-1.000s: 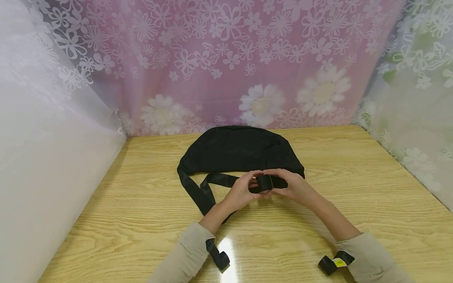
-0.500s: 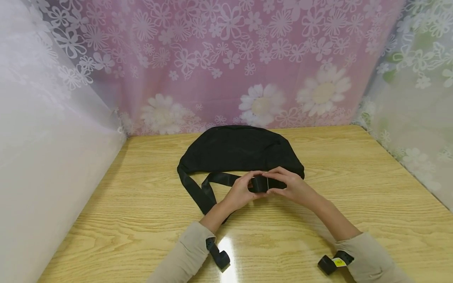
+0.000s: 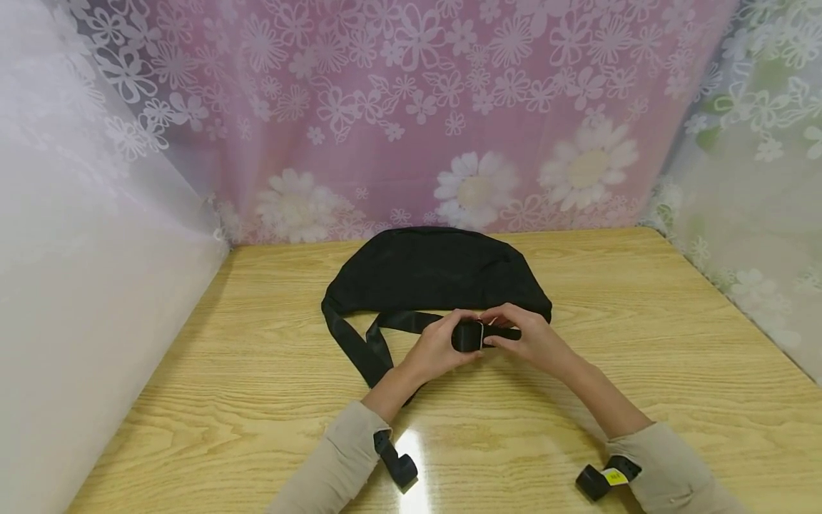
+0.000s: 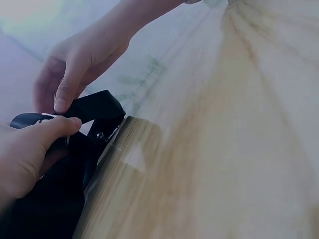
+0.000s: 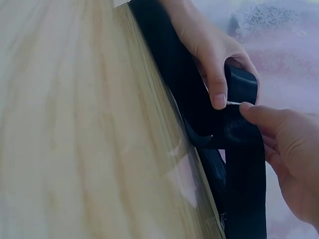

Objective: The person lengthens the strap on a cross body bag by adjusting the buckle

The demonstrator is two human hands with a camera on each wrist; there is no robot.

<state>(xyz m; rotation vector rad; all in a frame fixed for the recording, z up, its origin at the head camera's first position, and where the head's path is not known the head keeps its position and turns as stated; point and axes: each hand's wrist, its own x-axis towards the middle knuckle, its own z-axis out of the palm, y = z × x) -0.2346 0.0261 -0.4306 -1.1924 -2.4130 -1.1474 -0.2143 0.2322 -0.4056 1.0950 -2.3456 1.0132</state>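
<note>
Webbing (image 3: 466, 337), a flat, glossy black band, is curving into a loop just in front of a half-moon bag of soft black fabric (image 3: 430, 275), and a thin slider of silvery metal (image 5: 234, 103) is crossing it. The left hand (image 3: 439, 348) is gripping the loop between thumb and fingers, while the right hand (image 3: 536, 339) is pinching the webbing at the slider, its thumb touching the metal. Judging by this, the strap adjustment is looking partly done: the loop is already standing formed at the slider, but both hands are holding it, so the final fit is probably still needing to be settled. Whether the band is passing fully through the slider, the fingers are hiding. More webbing is trailing from the bag's left end in a folded V and passing under the left forearm. The bag is lying along the far edge of the pale yellow wood-grain surface (image 3: 257, 343). Beige cloth sleeves (image 3: 337, 453) are covering the lower arms, and a pink curtain with white flowers (image 3: 385, 178) is hanging behind.
</note>
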